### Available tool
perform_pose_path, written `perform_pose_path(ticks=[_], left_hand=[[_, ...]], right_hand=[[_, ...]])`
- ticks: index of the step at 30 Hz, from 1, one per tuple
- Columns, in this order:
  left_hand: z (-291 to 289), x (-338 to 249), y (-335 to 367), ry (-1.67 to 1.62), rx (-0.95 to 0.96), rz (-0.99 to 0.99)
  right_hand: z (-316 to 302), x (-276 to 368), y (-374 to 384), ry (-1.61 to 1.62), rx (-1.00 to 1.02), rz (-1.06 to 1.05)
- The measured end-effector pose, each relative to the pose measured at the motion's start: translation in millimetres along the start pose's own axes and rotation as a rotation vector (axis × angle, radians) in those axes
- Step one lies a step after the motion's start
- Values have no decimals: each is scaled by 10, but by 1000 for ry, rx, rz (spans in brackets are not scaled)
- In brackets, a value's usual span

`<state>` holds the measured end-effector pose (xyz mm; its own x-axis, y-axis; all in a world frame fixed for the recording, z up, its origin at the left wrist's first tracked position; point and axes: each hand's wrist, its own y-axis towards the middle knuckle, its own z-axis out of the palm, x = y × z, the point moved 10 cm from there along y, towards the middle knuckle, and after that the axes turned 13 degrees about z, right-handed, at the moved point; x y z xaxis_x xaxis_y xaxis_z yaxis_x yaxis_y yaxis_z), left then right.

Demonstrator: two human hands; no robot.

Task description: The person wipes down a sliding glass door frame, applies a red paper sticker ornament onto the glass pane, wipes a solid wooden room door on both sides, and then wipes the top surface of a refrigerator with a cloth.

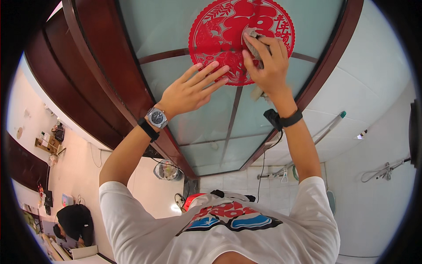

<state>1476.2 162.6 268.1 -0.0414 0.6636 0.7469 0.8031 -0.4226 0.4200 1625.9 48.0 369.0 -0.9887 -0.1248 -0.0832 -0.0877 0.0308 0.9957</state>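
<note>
Right hand [271, 70] grips a grey cloth [253, 50], fingers curled, most of it hidden under them. Left hand [188, 91] open, holding nothing, fingertips over the decal's lower-left edge (can't tell if touching). Cloth sits on the round red decal [210, 37], top cropped; glass door [198, 121] behind.

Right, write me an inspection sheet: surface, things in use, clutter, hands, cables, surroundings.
Surface: upright glass door, a round red sticker on its pane.
Things in use: crumpled greyish cloth over the sticker.
Clutter: bag-lined bin beside the door.
Hands: left hand spread at the sticker's lower left edge, holding nothing; right hand gripping the cloth.
Cables: black cable running down from the right wrist strap.
Surroundings: pale wall on the right; another person bent over, lower left.
</note>
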Motion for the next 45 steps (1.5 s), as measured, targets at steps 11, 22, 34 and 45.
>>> perform_pose_path(ticks=[11, 22, 34, 45], left_hand=[[4, 13, -19, -39, 7, 10], [-35, 22, -19, -49, -22, 22], [-102, 45, -9, -61, -34, 34], [-99, 70, -24, -17, -58, 38]], right_hand=[[-57, -39, -569, -203, 291, 111], [-131, -202, -613, -243, 426, 12], [-355, -323, -333, -258, 207, 140], [181, 572, 196, -172, 264, -81]])
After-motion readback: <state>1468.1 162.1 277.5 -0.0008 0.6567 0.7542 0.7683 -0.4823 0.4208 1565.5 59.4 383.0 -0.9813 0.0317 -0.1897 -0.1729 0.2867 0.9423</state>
